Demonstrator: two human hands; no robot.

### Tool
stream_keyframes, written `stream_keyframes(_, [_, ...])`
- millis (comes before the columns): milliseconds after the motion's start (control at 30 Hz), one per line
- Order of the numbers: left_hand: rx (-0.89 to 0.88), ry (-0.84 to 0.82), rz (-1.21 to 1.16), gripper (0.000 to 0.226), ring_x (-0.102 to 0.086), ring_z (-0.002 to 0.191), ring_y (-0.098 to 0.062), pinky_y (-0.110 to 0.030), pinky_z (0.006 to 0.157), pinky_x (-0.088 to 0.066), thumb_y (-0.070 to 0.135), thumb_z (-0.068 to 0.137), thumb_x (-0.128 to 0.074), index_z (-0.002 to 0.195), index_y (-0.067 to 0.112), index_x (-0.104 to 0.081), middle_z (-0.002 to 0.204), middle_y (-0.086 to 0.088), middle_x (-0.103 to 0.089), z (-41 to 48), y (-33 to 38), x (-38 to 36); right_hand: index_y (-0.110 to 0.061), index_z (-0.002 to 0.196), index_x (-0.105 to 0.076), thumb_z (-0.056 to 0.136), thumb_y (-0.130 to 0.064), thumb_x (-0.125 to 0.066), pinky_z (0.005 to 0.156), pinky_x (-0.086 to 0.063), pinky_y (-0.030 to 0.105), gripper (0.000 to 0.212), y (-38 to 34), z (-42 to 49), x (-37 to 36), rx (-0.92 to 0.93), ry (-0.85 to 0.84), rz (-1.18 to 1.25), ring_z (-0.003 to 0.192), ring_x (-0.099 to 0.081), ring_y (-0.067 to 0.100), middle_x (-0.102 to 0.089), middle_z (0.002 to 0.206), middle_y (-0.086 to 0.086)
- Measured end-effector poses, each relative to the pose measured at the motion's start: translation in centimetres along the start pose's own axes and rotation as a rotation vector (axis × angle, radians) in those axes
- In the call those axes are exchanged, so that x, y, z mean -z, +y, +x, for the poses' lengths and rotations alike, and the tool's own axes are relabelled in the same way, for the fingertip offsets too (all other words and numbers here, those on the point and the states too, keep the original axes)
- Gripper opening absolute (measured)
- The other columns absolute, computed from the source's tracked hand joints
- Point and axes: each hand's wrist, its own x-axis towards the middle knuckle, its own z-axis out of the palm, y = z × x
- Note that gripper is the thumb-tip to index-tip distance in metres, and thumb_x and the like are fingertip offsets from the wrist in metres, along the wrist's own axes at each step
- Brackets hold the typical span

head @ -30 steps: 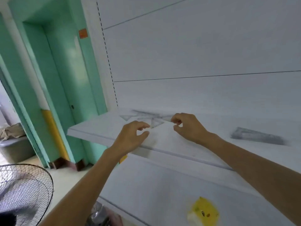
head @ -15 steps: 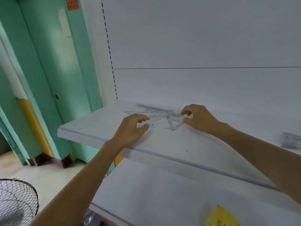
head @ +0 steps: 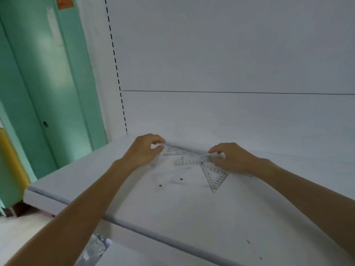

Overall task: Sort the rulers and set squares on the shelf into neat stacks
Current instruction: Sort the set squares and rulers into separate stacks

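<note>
A teal door [head: 55,83] fills the 9 o'clock side, with a dark keyhole [head: 45,124] low on it and an orange sticker [head: 65,2] at 11 o'clock. A yellow band [head: 9,156] shows at the far 9 o'clock edge. From 12 to 3 o'clock spans a white back panel [head: 230,54], crossed by a thin black seam [head: 230,92] and edged by a column of black slots [head: 115,60]. Pale floor [head: 19,227] lies at 8 o'clock, something crumpled and silvery [head: 96,246] at 7 o'clock.

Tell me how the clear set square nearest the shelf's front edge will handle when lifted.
The set square looks like thin clear plastic with an open middle: probably light and fairly stiff. Lying flat on the smooth shelf, it will likely slide when pushed and be fiddly to pinch up. It should not roll.
</note>
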Motion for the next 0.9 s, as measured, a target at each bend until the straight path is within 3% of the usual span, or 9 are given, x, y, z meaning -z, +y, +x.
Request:
stream_keyframes(100, [-0.026, -0.077, 0.035, 0.023, -0.054, 0.108, -0.013, -0.021, 0.091, -0.037, 0.020, 0.090, -0.057, 0.113, 0.015, -0.062, 0.117, -0.002, -0.060, 2.3, -0.6, -1.6, -0.022, 0.110, -0.064, 0.090, -0.036, -0.052, 0.068, -0.033, 0.008, 0.027, 0.5, -0.2, -0.1, 0.045, 0.052, -0.022, 0.087, -0.053, 0.004, -0.066, 0.110, -0.006])
stream_keyframes(267, [-0.062, -0.213, 0.154, 0.039, -0.045, 0.123, -0.018, -0.026, 0.099, -0.033, 0.026, 0.092, -0.053, 0.129, 0.014, -0.048, 0.135, -0.003, -0.049, 5.4, -1.4, -3.5, -0.023, 0.119, -0.056, 0.093, -0.034, -0.050, 0.086, -0.037, 0.020, 0.029, 0.6, -1.1, 0.2, 0.077, 0.052, -0.149, 0.106, -0.052, 0.011, -0.058, 0.116, -0.005])
stream_keyframes(467, [-0.010, -0.437, 0.164, 0.051, -0.034, 0.135, -0.018, -0.040, 0.112, -0.027, 0.040, 0.093, -0.045, 0.141, 0.023, -0.035, 0.148, 0.000, -0.036, 7.3, -2.5, -4.3, -0.020, 0.118, -0.055, 0.094, -0.030, -0.048, 0.079, -0.042, 0.022, 0.027, 0.1, -2.2, 0.9, 0.064, 0.152, -0.110, 0.088, -0.055, 0.008, -0.054, 0.109, -0.007])
stream_keyframes(667, [-0.160, -0.384, 0.211, 0.028, -0.055, 0.106, -0.020, -0.032, 0.093, -0.043, 0.029, 0.095, -0.048, 0.116, 0.017, -0.062, 0.118, -0.006, -0.060, 7.1, -2.2, -3.8, -0.018, 0.118, -0.054, 0.099, -0.029, -0.032, 0.085, -0.047, 0.035, 0.031, -0.5, -2.7, 1.0, -0.064, 0.266, -0.139, 0.096, -0.058, 0.018, -0.054, 0.113, -0.003])
stream_keyframes(900, [-0.266, -0.390, 0.413, 0.016, -0.051, 0.096, -0.021, -0.034, 0.082, -0.044, 0.017, 0.090, -0.043, 0.099, 0.010, -0.054, 0.104, -0.001, -0.055, 4.9, -0.9, -2.1, -0.015, 0.116, -0.053, 0.100, -0.026, -0.030, 0.087, -0.045, 0.038, 0.031, -1.2, -2.9, 1.1, -0.238, 0.320, -0.116, 0.100, -0.056, 0.024, -0.056, 0.115, 0.003])
